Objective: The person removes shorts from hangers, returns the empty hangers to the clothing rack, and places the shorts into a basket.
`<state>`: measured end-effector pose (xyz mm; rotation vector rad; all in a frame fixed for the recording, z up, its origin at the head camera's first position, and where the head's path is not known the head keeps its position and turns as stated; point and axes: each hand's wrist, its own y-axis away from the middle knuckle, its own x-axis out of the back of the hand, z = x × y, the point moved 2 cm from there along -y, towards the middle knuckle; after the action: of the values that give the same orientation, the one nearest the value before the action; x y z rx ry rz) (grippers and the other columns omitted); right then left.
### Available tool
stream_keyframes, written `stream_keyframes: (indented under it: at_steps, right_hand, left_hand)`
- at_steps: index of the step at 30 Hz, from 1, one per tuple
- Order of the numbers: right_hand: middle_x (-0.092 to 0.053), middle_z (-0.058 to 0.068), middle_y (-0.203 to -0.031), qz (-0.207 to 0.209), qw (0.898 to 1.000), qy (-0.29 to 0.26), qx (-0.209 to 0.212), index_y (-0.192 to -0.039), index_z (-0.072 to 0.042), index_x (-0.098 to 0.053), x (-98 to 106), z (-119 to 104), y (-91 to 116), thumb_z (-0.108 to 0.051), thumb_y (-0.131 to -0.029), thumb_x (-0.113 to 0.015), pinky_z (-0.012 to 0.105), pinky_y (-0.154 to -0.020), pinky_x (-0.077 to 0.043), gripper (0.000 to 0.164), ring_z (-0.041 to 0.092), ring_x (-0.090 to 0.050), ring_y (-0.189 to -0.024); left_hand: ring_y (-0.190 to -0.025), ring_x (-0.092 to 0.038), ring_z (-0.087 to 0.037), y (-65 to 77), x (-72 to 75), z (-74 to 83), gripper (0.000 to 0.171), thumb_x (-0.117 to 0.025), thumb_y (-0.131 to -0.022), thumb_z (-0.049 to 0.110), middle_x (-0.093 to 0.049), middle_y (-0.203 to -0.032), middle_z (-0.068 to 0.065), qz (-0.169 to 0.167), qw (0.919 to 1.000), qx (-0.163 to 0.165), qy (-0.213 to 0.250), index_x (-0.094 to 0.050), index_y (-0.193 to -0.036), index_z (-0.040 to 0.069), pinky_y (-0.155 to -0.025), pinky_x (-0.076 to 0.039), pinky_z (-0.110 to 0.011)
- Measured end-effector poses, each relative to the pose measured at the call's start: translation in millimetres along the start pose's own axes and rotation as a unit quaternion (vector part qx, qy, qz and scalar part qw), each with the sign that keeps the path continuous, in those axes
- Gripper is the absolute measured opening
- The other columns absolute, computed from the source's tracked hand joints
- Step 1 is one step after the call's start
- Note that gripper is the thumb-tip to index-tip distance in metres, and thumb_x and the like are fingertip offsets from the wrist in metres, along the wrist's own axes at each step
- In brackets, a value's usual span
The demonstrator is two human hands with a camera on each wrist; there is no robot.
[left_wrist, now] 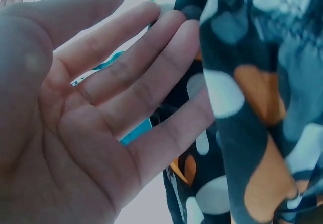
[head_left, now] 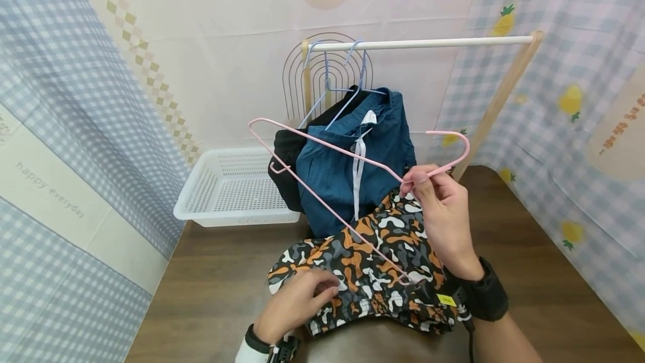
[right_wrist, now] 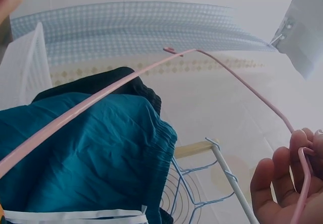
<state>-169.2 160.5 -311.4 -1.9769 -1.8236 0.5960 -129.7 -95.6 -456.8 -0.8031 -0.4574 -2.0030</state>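
Note:
In the head view my right hand (head_left: 440, 206) pinches a pink wire hanger (head_left: 327, 144) at the neck below its hook. The hanger is tilted, its lower bar slanting down over patterned shorts (head_left: 373, 262) in black, orange, white and grey. Those shorts lie spread on the table. Over their lower left part is my left hand (head_left: 302, 298), fingers loosely bent and holding nothing. The left wrist view shows that left palm (left_wrist: 91, 133) with fingers apart, fingertips at the patterned cloth (left_wrist: 252, 123); whether they touch it I cannot tell. The right wrist view shows the right fingers (right_wrist: 282, 178) round the hanger.
Behind the shorts stands a wooden rack with a white rail (head_left: 428, 43). Blue hangers (head_left: 327, 83) on it carry blue shorts (head_left: 332, 167) with a white drawstring and a black garment (head_left: 284, 167). A white plastic basket (head_left: 201, 214) sits at the left on the brown table (head_left: 216, 284).

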Motion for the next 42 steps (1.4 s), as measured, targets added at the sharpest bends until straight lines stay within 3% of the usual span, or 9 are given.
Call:
stream_keyframes:
  at_steps: [9,16,20,27,31,36,42]
  right_hand:
    - [-0.065,0.015,-0.098,-0.001,0.998,-0.050,0.031,-0.107,0.013,-0.065,-2.8,1.0,1.7,-0.006,-0.111,-0.051,0.028,-0.095,-0.057,0.025,0.023,-0.065,-0.088]
    - [-0.064,0.019,-0.098,0.006,0.998,-0.058,0.034,-0.108,0.015,-0.063,-5.9,2.2,0.2,-0.007,-0.111,-0.051,0.028,-0.092,-0.058,0.025,0.023,-0.064,-0.085]
    - [-0.064,0.018,-0.098,0.007,0.998,-0.057,0.031,-0.109,0.019,-0.060,-7.9,3.9,0.9,-0.007,-0.111,-0.051,0.027,-0.090,-0.058,0.027,0.022,-0.063,-0.085]
    - [-0.064,0.015,-0.096,0.021,0.997,-0.070,0.028,-0.107,0.019,-0.060,-7.1,5.1,3.4,-0.008,-0.111,-0.052,0.027,-0.084,-0.059,0.029,0.023,-0.063,-0.082]
    - [-0.063,0.013,-0.094,0.030,0.995,-0.086,0.034,-0.106,0.021,-0.059,-7.3,5.5,4.5,-0.008,-0.111,-0.052,0.027,-0.080,-0.058,0.031,0.024,-0.062,-0.081]
    - [-0.062,0.014,-0.094,0.037,0.994,-0.099,0.033,-0.107,0.017,-0.062,-9.5,6.7,7.4,-0.009,-0.111,-0.052,0.027,-0.081,-0.059,0.028,0.024,-0.062,-0.081]
    - [-0.063,0.013,-0.094,0.052,0.993,-0.099,0.034,-0.107,0.013,-0.064,-10.0,6.5,11.6,-0.009,-0.111,-0.052,0.027,-0.082,-0.059,0.026,0.022,-0.063,-0.082]
  left_hand:
    - [-0.075,-0.060,0.004,-8.8,-5.9,9.7,0.015,-0.068,-0.105,0.020,-0.070,-0.094,0.012,0.032,0.9994,-0.008,-0.013,-0.078,-0.113,0.013,-0.070,-0.054,-0.022]
    - [-0.088,-0.066,0.003,-14.7,-12.0,11.5,0.024,-0.069,-0.105,0.023,-0.075,-0.108,0.006,0.043,0.9990,-0.011,0.001,-0.075,-0.124,0.010,-0.079,-0.058,-0.024]
    - [-0.092,-0.068,0.001,-19.4,-17.7,8.0,0.024,-0.069,-0.104,0.021,-0.076,-0.107,0.004,0.043,0.9988,-0.009,0.022,-0.075,-0.124,0.008,-0.081,-0.059,-0.024]
    - [-0.095,-0.068,0.000,-19.7,-23.9,4.5,0.023,-0.070,-0.104,0.022,-0.076,-0.113,0.000,0.035,0.9992,-0.012,0.013,-0.075,-0.123,0.010,-0.084,-0.059,-0.026]
    - [-0.098,-0.069,-0.002,-21.5,-24.4,13.3,0.035,-0.069,-0.105,0.025,-0.075,-0.119,-0.007,0.040,0.9969,-0.031,0.060,-0.068,-0.134,0.006,-0.087,-0.059,-0.027]
    - [-0.107,-0.070,-0.008,-22.0,-27.6,28.1,0.050,-0.067,-0.106,0.031,-0.072,-0.127,-0.014,0.042,0.9876,-0.050,0.143,-0.055,-0.148,0.007,-0.093,-0.059,-0.030]
    - [-0.112,-0.071,-0.012,-21.1,-35.7,41.1,0.044,-0.065,-0.107,0.025,-0.074,-0.126,-0.010,0.060,0.9725,-0.050,0.220,-0.055,-0.148,0.011,-0.096,-0.058,-0.028]
